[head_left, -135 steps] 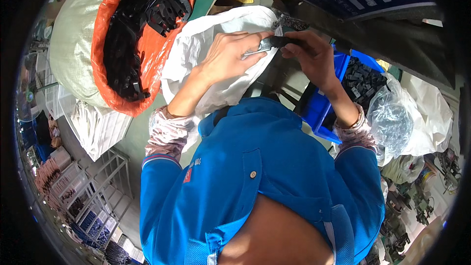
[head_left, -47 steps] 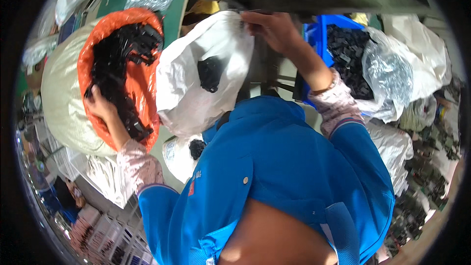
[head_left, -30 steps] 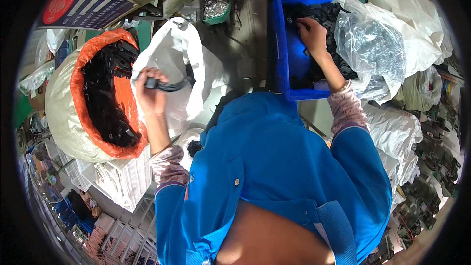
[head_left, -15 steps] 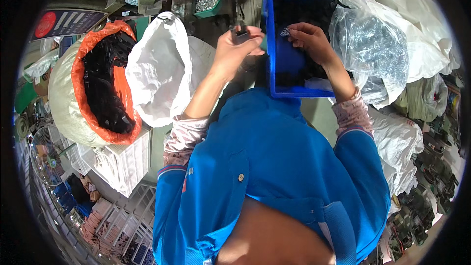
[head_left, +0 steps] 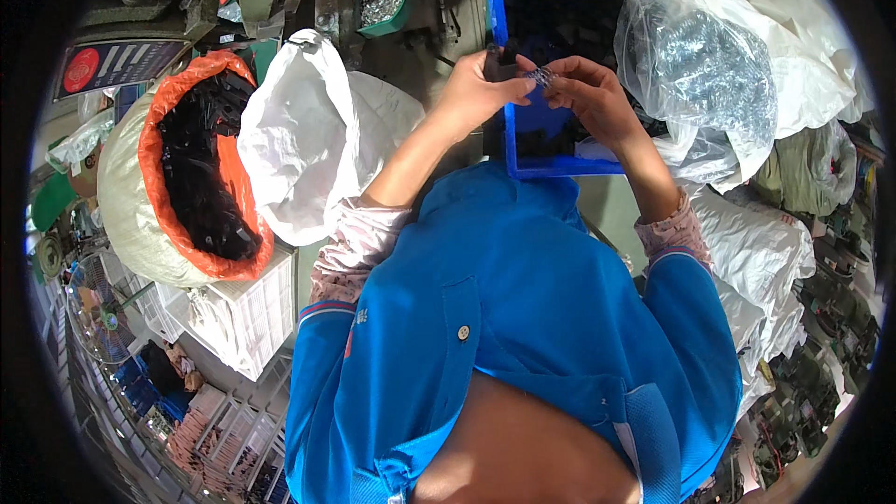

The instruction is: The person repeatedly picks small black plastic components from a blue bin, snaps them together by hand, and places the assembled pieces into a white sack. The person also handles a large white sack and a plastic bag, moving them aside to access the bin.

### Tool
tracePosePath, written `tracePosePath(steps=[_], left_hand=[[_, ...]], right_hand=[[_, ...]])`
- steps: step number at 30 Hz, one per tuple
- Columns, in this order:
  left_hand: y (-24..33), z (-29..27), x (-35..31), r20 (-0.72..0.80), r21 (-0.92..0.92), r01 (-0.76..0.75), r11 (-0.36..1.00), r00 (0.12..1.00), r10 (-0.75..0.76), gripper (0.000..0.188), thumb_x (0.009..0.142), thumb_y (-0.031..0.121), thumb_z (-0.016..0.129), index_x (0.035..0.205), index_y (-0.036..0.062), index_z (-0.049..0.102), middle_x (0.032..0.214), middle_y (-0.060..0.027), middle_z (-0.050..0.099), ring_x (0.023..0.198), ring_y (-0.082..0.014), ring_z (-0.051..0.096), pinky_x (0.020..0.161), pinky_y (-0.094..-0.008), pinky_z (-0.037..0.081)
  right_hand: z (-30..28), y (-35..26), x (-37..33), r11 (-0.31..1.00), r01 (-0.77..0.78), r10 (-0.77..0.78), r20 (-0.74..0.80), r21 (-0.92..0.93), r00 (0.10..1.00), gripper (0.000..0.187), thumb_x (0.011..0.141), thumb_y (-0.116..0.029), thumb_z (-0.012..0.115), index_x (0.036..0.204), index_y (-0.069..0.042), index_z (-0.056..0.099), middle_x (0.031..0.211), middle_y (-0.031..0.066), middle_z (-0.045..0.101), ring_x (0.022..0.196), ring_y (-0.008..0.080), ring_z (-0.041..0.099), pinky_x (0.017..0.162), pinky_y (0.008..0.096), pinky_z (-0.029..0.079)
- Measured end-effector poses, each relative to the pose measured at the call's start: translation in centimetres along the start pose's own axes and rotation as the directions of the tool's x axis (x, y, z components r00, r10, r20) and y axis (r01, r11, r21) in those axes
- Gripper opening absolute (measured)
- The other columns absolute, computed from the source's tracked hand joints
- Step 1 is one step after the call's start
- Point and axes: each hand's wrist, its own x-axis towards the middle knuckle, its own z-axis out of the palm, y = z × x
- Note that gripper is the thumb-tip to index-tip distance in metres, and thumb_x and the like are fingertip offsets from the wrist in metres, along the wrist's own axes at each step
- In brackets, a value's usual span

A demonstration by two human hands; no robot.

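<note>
My left hand (head_left: 478, 91) is closed around a black plastic part (head_left: 499, 63), which sticks up above the fingers at the left wall of the blue bin (head_left: 560, 166). My right hand (head_left: 595, 96) pinches a small cluster of shiny metal pieces (head_left: 540, 77), too small to name exactly. Both hands meet over the bin's left side, and the metal pieces sit between the two sets of fingertips. Inside the bin lie many black parts (head_left: 565, 19), dark and hard to tell apart. Whether the metal touches the black part is unclear.
An open white sack (head_left: 297, 135) stands left of my arm, beside an orange-lined sack (head_left: 149, 145) of black parts. A green tub (head_left: 385, 28) holds small metal pieces. Clear plastic bagging (head_left: 695, 79) drapes over the bin's right side. A white crate (head_left: 247, 317) sits lower left.
My left hand has moved right with the black part, up to my right hand. The right hand has stayed over the bin, still pinching the metal pieces.
</note>
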Motion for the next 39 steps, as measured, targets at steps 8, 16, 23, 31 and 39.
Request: tracePosePath(steps=[8, 16, 23, 31, 39], left_hand=[[-0.9, 1.2, 0.0, 0.067, 0.378, -0.008, 0.926, 0.998, -0.019, 0.028, 0.083, 0.017, 0.077, 0.099, -0.0015, 0.063, 0.085, -0.0065, 0.069, 0.073, -0.0122, 0.065, 0.065, -0.0265, 0.055], [-2.0, 1.1, 0.1, 0.053, 0.025, 0.036, 0.999, 0.998, -0.038, 0.014, 0.084, 0.005, 0.07, 0.094, -0.0004, 0.063, 0.084, -0.0072, 0.068, 0.075, -0.0145, 0.067, 0.063, -0.0279, 0.056], [-3.0, -0.3, -0.9, -0.016, -0.046, -0.076, 0.996, 0.997, 0.075, 0.016, 0.081, 0.001, 0.073, 0.092, -0.0001, 0.061, 0.085, -0.0098, 0.067, 0.075, -0.0165, 0.068, 0.065, -0.0295, 0.058], [-0.7, -2.5, -3.3, -0.172, -0.206, -0.075, 0.976, 0.984, 0.039, 0.015, 0.083, -0.002, 0.07, 0.095, -0.0028, 0.062, 0.089, -0.0121, 0.068, 0.078, -0.0206, 0.069, 0.071, -0.0335, 0.06], [-1.1, -4.0, -4.2, -0.298, -0.264, -0.222, 0.939, 0.944, 0.14, 0.018, 0.084, -0.002, 0.068, 0.101, -0.005, 0.064, 0.094, -0.0127, 0.07, 0.086, -0.0193, 0.07, 0.08, -0.0305, 0.057]], right_hand=[[0.8, 0.3, -2.7, 0.995, -0.003, -0.008, -0.112, -0.102, 0.994, 0.027, 0.092, -0.013, 0.065, 0.114, 0.002, 0.063, 0.104, 0.0086, 0.068, 0.089, 0.0147, 0.064, 0.077, 0.0278, 0.053], [-1.0, 2.1, -3.6, 0.698, -0.014, -0.131, -0.147, -0.716, 0.98, 0.028, 0.087, -0.012, 0.066, 0.113, -0.002, 0.065, 0.102, 0.0122, 0.068, 0.088, 0.0239, 0.067, 0.078, 0.0332, 0.053], [-3.1, 2.6, 0.6, 0.065, 0.053, -0.392, 0.024, -0.996, 0.92, 0.022, 0.083, -0.008, 0.066, 0.104, -0.002, 0.066, 0.096, 0.0193, 0.068, 0.089, 0.0393, 0.065, 0.077, 0.0423, 0.053], [-6.3, 5.9, 7.7, -0.22, -0.324, -0.158, -0.294, -0.92, 0.943, 0.03, 0.085, -0.031, 0.063, 0.104, -0.007, 0.061, 0.094, 0.0243, 0.068, 0.09, 0.0433, 0.065, 0.075, 0.0528, 0.052], [-1.6, 1.8, 2.8, 0.371, 0.002, -0.344, -0.135, -0.929, 0.929, 0.04, 0.079, -0.012, 0.071, 0.115, -0.002, 0.058, 0.095, 0.0139, 0.069, 0.089, 0.0242, 0.068, 0.077, 0.0353, 0.054]])
